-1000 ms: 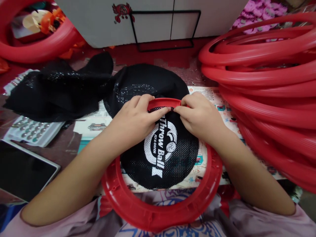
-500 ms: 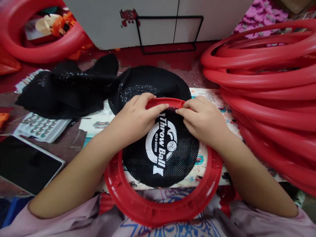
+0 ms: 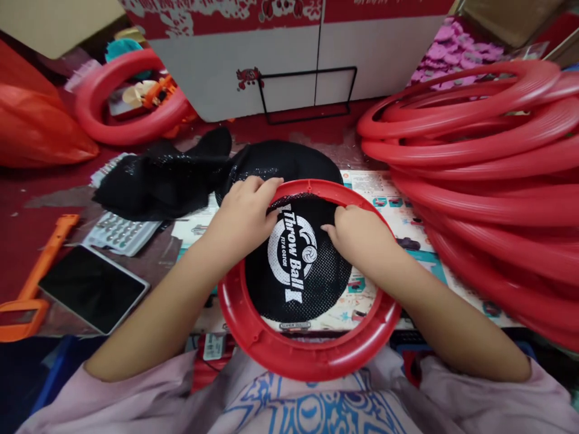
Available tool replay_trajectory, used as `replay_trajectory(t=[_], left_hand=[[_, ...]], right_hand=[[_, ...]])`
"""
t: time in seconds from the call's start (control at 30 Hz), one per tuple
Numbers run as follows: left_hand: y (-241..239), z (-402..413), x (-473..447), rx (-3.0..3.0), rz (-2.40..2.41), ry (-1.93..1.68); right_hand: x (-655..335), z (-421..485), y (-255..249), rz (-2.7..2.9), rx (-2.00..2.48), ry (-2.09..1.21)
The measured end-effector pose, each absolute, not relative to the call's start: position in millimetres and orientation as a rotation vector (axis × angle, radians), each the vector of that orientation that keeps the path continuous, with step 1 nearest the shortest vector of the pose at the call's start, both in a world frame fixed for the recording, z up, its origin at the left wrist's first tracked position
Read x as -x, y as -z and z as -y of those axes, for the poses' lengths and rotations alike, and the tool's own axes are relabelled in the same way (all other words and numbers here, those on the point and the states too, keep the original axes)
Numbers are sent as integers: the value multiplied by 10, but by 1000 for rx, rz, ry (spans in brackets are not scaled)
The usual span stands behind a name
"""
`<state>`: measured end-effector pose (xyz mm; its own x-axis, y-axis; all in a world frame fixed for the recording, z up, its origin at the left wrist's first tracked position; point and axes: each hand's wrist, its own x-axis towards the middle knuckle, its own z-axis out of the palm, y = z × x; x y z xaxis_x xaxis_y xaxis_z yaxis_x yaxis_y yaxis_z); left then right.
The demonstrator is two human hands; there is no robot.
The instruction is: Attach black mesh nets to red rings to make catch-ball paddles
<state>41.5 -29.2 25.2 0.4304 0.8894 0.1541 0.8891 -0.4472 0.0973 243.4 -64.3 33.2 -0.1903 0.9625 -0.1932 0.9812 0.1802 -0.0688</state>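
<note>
Centre of frame: red ring (image 3: 312,357) lies tilted, near edge against the person's lap, far edge up over the counter (image 3: 67,196). Inside it sits a black mesh disc (image 3: 316,283) with white "Throw Ball" print; its far part spills out past the ring's far rim.

Left hand (image 3: 244,214): upper left of the ring. Narrow grip, fingers (image 3: 265,184) curled over the far rim, mesh bunched under them.

Right hand (image 3: 362,238): inside the ring, right of the print. Fingers bent, tips down on the mesh, one finger up against the rim's inner edge. Cannot tell whether this grip pinches the mesh or only presses it.

Under the ring: a printed paper sheet (image 3: 407,220).

Right side of frame: tall stack of red rings (image 3: 479,181), just beside the work.

Left of centre: loose heap of black mesh (image 3: 154,178), touching the disc's far edge. Below it a calculator (image 3: 120,232), then a dark tablet (image 3: 90,288); an orange tool (image 3: 34,280) at far left.

Upper left: another red ring (image 3: 129,132). Top centre: white carton (image 3: 280,66).
</note>
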Motion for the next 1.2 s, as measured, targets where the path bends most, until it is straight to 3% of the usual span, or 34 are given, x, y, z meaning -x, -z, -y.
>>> replay_trajectory(t=[0.17, 0.4, 0.53, 1.2], left_hand=[[-388, 449, -363, -2696, -1730, -34], [-459, 93, -550, -2398, -1330, -336], [-420, -162, -633, -2237, -1183, -327], [-243, -255, -568, -1987, -1188, -400]], right_hand=[[-2430, 617, -237, -2420, -1916, 257], [-2524, 561, -282, -2624, -1879, 407], [-2644, 494, -278, -2875, -1721, 499], [-2686, 456, -170, -2932, -1666, -21]])
